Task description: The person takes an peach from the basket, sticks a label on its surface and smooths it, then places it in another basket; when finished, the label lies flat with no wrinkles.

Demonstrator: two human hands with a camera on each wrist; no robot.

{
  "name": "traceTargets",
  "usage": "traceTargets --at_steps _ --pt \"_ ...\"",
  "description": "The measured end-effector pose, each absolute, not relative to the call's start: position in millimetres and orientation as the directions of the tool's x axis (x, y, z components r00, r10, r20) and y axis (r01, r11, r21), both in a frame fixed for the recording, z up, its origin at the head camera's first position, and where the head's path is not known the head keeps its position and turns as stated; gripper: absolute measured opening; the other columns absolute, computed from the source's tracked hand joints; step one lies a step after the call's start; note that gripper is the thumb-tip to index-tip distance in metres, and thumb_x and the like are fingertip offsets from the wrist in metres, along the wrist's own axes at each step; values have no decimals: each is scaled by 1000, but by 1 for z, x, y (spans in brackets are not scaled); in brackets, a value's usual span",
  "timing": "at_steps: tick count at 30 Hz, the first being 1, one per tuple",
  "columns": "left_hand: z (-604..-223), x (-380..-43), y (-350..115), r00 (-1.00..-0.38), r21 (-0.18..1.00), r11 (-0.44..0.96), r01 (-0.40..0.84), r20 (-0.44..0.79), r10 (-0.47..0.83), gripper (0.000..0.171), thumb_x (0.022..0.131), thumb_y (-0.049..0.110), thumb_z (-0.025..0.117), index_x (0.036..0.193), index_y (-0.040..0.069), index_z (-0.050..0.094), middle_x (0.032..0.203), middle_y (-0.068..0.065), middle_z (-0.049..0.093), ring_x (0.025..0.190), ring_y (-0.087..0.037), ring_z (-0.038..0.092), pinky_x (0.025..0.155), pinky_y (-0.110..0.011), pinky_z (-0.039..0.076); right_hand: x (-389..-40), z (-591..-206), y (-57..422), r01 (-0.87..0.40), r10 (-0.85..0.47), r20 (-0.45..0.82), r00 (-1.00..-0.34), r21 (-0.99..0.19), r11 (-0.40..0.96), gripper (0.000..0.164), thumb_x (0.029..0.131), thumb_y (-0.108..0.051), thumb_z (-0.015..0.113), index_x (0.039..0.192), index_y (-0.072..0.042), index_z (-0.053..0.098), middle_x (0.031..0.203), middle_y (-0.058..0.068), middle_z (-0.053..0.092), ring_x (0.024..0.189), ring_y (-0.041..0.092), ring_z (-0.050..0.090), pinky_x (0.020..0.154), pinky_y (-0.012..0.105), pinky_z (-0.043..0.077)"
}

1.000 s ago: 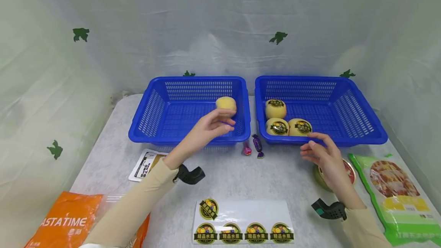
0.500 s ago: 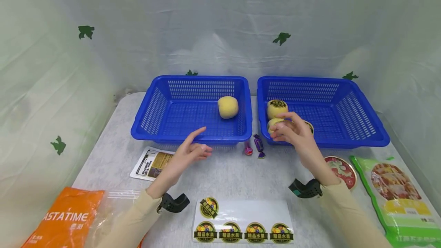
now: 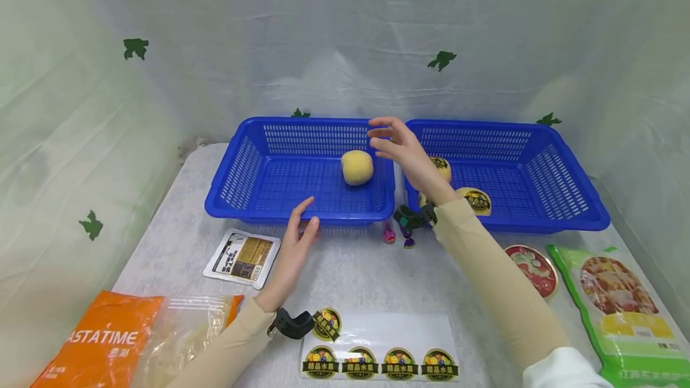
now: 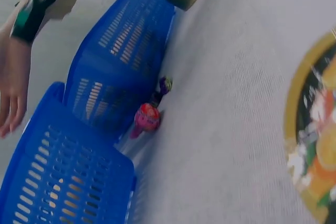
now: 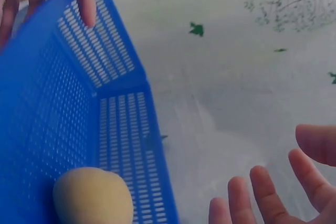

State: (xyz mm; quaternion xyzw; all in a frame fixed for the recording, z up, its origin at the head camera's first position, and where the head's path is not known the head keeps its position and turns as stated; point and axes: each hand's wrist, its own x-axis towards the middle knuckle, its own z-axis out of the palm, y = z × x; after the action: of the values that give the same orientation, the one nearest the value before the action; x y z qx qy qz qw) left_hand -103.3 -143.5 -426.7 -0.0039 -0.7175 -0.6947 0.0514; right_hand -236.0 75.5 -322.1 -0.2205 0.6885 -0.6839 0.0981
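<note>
My right hand (image 3: 401, 151) reaches over the gap between two blue baskets, fingers spread and loosely bent, holding nothing. Its fingertips overlap the right side of the left basket (image 3: 293, 216). Inside that basket sits a round yellow fruit (image 3: 357, 167) without a sticker, seen whole in the right wrist view too (image 5: 93, 196). My left hand (image 3: 288, 262) is in front of the basket, thumb and forefinger apart, fingertips by its front rim, with nothing in it. The right basket (image 3: 539, 220) holds yellow fruits with round black-and-gold stickers (image 3: 474, 201), partly hidden by my right forearm.
A sheet of round fruit stickers (image 3: 399, 322) lies at the front. Around it are a flat packet (image 3: 245, 257), an orange bag (image 3: 102, 340), a round red-topped tin (image 3: 532, 271), a green food bag (image 3: 620, 310), and a lollipop (image 3: 389, 236) near a purple-wrapped candy (image 3: 408, 243).
My left hand has drawn back from the yellow fruit toward the front rim. The right hand has moved left and away from me, over the stickered fruits, to between the baskets.
</note>
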Motion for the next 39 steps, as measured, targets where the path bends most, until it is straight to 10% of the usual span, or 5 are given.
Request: traceTargets --at_steps 15,39 --pt "-399 -96 -128 -978 994 100 50 69 -197 50 95 18 47 140 15 26 137 -9 27 94 -26 39 77 -37 36 -280 -354 19 102 -349 -183 -919 -966 240 49 87 -11 57 133 -18 42 145 5 22 131 21 21 103 42 23" --pt "-400 -95 -130 -984 994 91 63 77 -161 48 95 16 45 139 13 26 134 -12 29 95 -26 39 81 -41 35 -284 -374 1 352 -317 -465 -826 -866 354 69 84 0 58 141 -26 29 141 9 24 110 33 43 83 52 43"
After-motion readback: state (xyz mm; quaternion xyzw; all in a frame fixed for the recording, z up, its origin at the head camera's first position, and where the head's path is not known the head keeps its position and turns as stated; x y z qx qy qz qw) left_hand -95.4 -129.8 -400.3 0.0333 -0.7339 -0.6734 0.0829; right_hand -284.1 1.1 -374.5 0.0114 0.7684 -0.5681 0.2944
